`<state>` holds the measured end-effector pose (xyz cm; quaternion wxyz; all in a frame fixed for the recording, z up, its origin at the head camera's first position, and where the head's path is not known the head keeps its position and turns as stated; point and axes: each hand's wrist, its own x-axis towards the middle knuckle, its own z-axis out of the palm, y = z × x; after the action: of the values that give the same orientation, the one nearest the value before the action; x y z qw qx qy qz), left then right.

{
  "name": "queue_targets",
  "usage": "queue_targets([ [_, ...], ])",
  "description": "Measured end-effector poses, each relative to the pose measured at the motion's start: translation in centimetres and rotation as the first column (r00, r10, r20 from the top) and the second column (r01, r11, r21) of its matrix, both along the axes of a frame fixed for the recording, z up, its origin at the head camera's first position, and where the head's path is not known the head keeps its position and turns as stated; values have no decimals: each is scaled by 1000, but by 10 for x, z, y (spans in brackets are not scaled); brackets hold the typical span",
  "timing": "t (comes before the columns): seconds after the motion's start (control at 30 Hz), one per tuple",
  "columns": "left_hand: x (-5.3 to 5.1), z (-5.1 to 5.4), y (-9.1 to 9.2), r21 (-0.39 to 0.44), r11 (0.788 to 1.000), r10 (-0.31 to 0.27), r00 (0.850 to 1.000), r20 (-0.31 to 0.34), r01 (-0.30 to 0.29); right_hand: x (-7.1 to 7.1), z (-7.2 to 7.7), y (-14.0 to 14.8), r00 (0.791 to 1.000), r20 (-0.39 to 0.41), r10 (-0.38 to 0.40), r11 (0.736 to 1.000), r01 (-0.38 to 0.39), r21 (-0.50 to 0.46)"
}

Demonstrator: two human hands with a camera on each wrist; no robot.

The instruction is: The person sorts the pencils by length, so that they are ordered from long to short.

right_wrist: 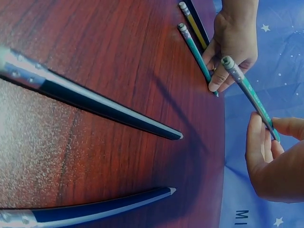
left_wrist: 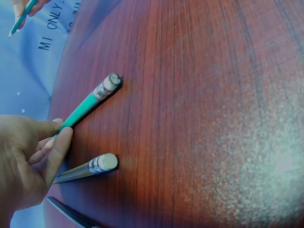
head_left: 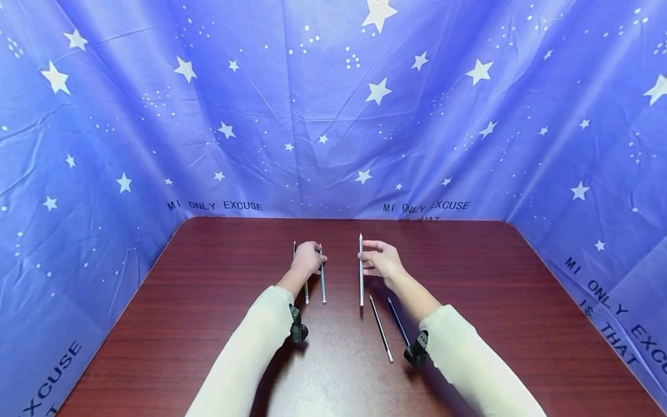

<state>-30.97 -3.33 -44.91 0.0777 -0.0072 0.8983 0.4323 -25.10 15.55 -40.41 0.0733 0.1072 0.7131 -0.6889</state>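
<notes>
- My right hand [head_left: 384,262] pinches the right green pencil [right_wrist: 251,99] by its barrel, raised above the far table [head_left: 156,324].
- My left hand [head_left: 306,258] pinches the left green pencil [left_wrist: 85,107], low, far and left of centre.
- Judged light, stiff, slightly slippery; tip [head_left: 361,236] fragile; mid-barrel hold advised.
- Ferrule [left_wrist: 99,90] appears metal, eraser [left_wrist: 113,80] rubbery; table glossy, wood-grained.

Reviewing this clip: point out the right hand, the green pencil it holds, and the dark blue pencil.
Right hand [head_left: 384,263]: head view, on the middle of the hand.
Green pencil it holds [right_wrist: 252,99]: right wrist view, on the barrel.
Dark blue pencil [right_wrist: 107,205]: right wrist view, on the barrel.
</notes>
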Motion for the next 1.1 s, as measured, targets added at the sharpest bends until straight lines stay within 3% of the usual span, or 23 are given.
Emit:
queue_targets([
  [1.1,-1,-2,0,9,1000,9,1000,1,-9,-16,-12,-16,1000,7,-15,999,15,35],
])
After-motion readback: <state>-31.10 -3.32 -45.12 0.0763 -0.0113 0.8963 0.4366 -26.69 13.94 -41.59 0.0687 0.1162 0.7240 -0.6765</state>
